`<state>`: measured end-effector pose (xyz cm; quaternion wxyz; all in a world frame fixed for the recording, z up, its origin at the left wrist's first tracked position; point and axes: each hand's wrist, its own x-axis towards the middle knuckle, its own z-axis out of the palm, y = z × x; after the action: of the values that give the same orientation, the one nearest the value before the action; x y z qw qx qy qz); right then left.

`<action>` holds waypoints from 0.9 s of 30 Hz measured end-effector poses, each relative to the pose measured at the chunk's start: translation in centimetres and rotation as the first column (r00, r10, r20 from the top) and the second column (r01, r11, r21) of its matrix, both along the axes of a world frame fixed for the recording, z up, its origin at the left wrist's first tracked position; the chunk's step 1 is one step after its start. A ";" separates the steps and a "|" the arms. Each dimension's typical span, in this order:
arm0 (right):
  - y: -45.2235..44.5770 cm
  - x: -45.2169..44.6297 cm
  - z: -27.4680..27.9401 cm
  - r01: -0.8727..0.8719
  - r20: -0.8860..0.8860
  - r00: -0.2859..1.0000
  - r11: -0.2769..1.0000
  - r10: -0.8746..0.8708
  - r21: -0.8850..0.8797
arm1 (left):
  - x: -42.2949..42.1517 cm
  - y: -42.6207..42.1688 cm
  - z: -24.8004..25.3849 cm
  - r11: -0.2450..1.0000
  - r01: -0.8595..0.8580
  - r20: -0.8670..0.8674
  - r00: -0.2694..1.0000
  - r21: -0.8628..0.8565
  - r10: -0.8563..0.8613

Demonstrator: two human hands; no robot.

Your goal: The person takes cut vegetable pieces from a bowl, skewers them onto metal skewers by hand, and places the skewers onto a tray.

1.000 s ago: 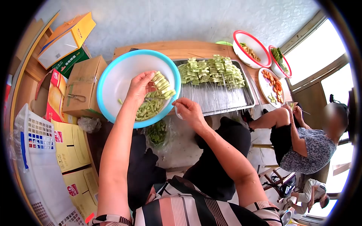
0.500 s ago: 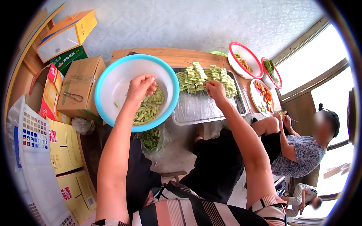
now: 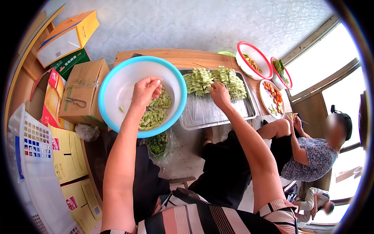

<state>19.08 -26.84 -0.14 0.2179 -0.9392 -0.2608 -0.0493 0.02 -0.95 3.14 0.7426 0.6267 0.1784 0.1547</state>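
A white basin with a blue rim (image 3: 105,95) holds cut green pieces (image 3: 153,118) in its right part. Over the basin is my left hand (image 3: 147,92), its fingers curled together; anything between them is too small to make out. To the right, a metal tray (image 3: 194,124) carries rows of skewered green pieces (image 3: 198,80), their thin sticks pointing toward me. My right hand (image 3: 220,93) is closed at the front edge of these rows, over the sticks. What its fingers grip is hidden.
Red-rimmed bowls (image 3: 242,64) and a white plate of orange slices (image 3: 265,97) stand at the right. A person (image 3: 311,156) sits beyond, holding a skewer; another person (image 3: 316,202) is farther back. Cardboard boxes (image 3: 82,91) and a white basket (image 3: 43,175) are at the left.
My right hand has moved from the basin's right rim to the skewer rows on the tray. The skewered pieces by my left hand have left the basin, and that hand stays above it.
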 end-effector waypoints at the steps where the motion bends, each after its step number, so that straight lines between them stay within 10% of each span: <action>1: -0.4 -1.7 1.1 -0.081 -0.005 0.997 0.992 0.081 0.092 | -0.1 0.1 -0.1 1.000 -0.002 0.000 1.000 -0.006 0.002; 3: -0.8 -6.1 3.8 -0.159 -0.271 0.922 0.908 0.277 0.388 | -0.3 0.1 -0.2 0.999 -0.002 0.004 1.000 -0.036 0.002; 6: -0.1 -16.5 11.9 -0.050 -0.544 0.473 0.638 0.693 0.769 | -0.3 0.3 -0.9 0.998 0.008 0.009 1.000 -0.058 -0.008; 10: -0.7 -27.5 20.4 0.180 -0.178 -0.219 0.219 0.959 0.959 | -0.7 0.3 -1.9 1.000 -0.011 -0.028 1.000 -0.001 0.011; 13: -1.9 -33.0 23.9 0.375 0.247 -0.580 -0.015 0.776 0.927 | -1.6 0.3 -1.2 0.999 -0.048 -0.093 0.995 -0.021 0.046; 27: -6.1 -39.5 24.2 0.338 0.292 -0.834 0.016 0.468 0.941 | -8.0 0.3 1.3 0.999 -0.029 -0.006 1.000 -0.028 0.028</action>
<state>-20.40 -32.90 24.03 0.4940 0.1465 -0.4472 0.7311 -7.98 -0.69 4.47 0.7485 0.6142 0.1915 0.1610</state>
